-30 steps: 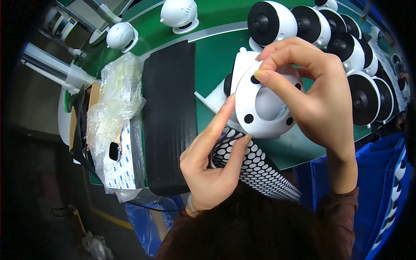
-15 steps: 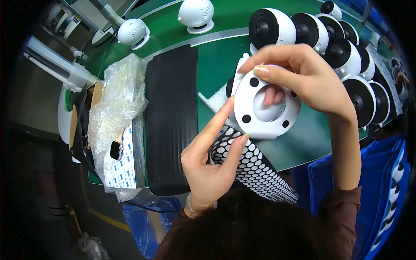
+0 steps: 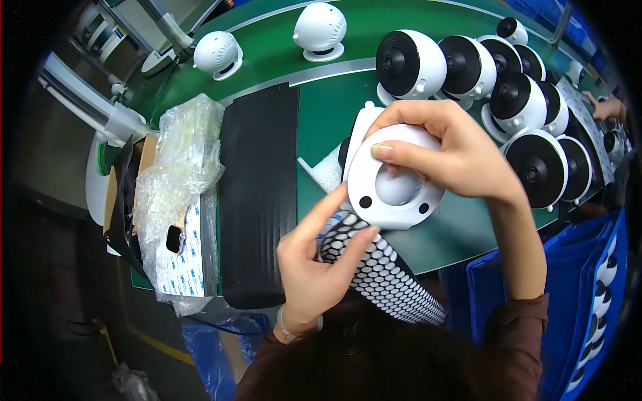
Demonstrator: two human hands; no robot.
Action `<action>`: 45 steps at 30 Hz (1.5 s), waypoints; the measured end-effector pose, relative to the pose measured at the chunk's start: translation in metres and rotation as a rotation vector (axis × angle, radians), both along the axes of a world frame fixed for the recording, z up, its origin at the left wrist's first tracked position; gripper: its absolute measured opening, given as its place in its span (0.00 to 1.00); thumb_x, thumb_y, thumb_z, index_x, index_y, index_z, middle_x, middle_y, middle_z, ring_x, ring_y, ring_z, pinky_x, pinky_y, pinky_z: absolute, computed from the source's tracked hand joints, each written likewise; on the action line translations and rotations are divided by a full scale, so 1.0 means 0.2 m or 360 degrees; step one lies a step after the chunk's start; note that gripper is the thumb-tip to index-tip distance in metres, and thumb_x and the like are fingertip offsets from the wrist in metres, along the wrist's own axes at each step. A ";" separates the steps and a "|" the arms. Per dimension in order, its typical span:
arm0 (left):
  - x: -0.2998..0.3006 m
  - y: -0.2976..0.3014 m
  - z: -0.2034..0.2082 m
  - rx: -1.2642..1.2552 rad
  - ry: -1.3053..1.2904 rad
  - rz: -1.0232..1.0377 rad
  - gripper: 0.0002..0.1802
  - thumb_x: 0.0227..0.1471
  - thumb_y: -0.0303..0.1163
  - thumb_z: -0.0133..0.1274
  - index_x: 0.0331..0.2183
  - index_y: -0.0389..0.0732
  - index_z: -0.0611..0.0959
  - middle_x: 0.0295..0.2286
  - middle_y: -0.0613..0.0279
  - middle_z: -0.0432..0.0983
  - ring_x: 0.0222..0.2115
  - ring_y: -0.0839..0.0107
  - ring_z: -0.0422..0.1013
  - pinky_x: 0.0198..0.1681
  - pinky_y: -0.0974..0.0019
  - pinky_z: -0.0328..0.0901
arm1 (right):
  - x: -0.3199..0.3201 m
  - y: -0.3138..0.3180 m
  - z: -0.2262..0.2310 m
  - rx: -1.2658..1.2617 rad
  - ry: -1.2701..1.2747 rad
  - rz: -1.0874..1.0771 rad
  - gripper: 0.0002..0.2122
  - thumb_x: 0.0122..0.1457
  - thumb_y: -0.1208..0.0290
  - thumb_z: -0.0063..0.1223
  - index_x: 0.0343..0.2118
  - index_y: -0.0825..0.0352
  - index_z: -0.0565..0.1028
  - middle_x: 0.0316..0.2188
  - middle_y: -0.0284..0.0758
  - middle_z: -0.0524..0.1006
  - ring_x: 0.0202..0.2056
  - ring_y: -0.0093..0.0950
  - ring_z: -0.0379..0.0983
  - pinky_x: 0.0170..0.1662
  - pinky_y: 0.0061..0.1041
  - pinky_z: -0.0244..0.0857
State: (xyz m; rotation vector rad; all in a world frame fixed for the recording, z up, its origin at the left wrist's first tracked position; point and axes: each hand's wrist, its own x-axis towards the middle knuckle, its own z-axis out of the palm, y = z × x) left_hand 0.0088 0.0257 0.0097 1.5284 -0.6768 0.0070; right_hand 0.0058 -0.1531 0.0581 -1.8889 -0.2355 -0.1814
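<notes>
A white ball-shaped camera is tipped so that its ring-shaped base (image 3: 394,218) faces up, with round black pads (image 3: 365,202) on the ring. My right hand (image 3: 451,150) grips the upper side of this base, fingers over the far edge, thumb pressed flat on the ring's upper left. It hides the ring's upper right part. My left hand (image 3: 314,267) has its index fingertip and thumb at the base's lower left edge. A curled black sheet with white dots (image 3: 394,284) runs through that hand, behind the thumb; the other left fingers are hidden.
Several white cameras with black fronts (image 3: 535,170) stand at the right. Two more (image 3: 321,30) stand at the back. A long black sheet (image 3: 261,194) lies left of my hands, beside a bubble-wrapped stack (image 3: 180,160). Another person's hand (image 3: 605,107) shows at the far right.
My right thumb has moved down onto the ring's upper left, and the fingers seen through the ring's opening are gone from there. The whole view has shifted slightly.
</notes>
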 end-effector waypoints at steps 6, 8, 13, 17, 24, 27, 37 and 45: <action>0.00 -0.01 0.06 0.0099 0.0161 -0.0028 0.22 0.32 0.17 0.55 0.36 0.27 0.72 0.28 0.59 0.72 0.29 0.79 0.66 0.34 0.78 0.60 | 0.01 0.04 0.04 -0.0171 0.0035 -0.0307 0.17 0.51 0.59 0.43 0.21 0.70 0.73 0.11 0.35 0.69 0.14 0.21 0.66 0.20 0.19 0.58; 0.00 0.00 0.05 0.0113 0.0093 -0.0018 0.21 0.34 0.18 0.55 0.37 0.28 0.72 0.28 0.59 0.72 0.29 0.79 0.67 0.33 0.78 0.61 | 0.05 0.00 0.08 0.0075 0.0282 -0.0019 0.22 0.57 0.56 0.33 0.22 0.73 0.73 0.14 0.28 0.69 0.13 0.12 0.60 0.15 0.10 0.52; 0.04 0.09 0.08 0.0158 0.0171 0.0136 0.13 0.33 0.18 0.54 0.29 0.31 0.74 0.24 0.64 0.71 0.25 0.82 0.65 0.29 0.81 0.59 | 0.17 -0.05 0.23 -0.0954 -0.0312 0.0773 0.13 0.35 0.69 0.59 0.29 0.64 0.75 0.22 0.33 0.73 0.27 0.25 0.68 0.29 0.20 0.60; 0.08 0.29 0.01 0.0026 0.0261 0.0432 0.09 0.32 0.16 0.51 0.24 0.33 0.73 0.22 0.66 0.68 0.22 0.82 0.62 0.26 0.80 0.56 | 0.36 0.01 0.37 -0.1095 0.0305 0.0756 0.10 0.38 0.69 0.58 0.23 0.69 0.75 0.16 0.33 0.72 0.18 0.22 0.67 0.21 0.20 0.59; 0.12 0.43 -0.12 -0.0202 0.0597 0.0494 0.07 0.32 0.18 0.52 0.22 0.34 0.73 0.18 0.69 0.66 0.19 0.83 0.62 0.23 0.81 0.55 | 1.01 0.14 0.55 -0.0632 0.0153 0.0189 0.09 0.34 0.71 0.58 0.23 0.67 0.76 0.17 0.35 0.73 0.19 0.22 0.68 0.21 0.18 0.59; 0.14 0.46 -0.13 -0.0197 0.0653 0.0570 0.08 0.31 0.15 0.51 0.22 0.34 0.73 0.18 0.68 0.67 0.19 0.82 0.63 0.24 0.80 0.57 | 1.27 0.41 0.45 -0.1039 -0.0527 -0.0213 0.09 0.31 0.67 0.56 0.21 0.60 0.78 0.23 0.34 0.75 0.27 0.30 0.70 0.31 0.25 0.61; 0.14 0.50 -0.12 -0.0127 0.0694 0.0617 0.09 0.30 0.17 0.54 0.22 0.32 0.73 0.18 0.63 0.70 0.18 0.81 0.65 0.23 0.80 0.58 | 1.89 0.50 -0.31 -0.2006 -0.1387 -0.0304 0.05 0.40 0.73 0.43 0.21 0.64 0.72 0.20 0.33 0.71 0.22 0.30 0.71 0.23 0.28 0.66; 0.14 0.54 -0.12 -0.0077 0.0608 0.0427 0.09 0.32 0.18 0.55 0.23 0.32 0.73 0.19 0.58 0.72 0.19 0.78 0.68 0.24 0.79 0.61 | 1.77 0.38 -0.35 -0.1977 -0.0869 -0.0326 0.08 0.39 0.77 0.44 0.26 0.66 0.72 0.29 0.33 0.70 0.31 0.31 0.70 0.29 0.29 0.66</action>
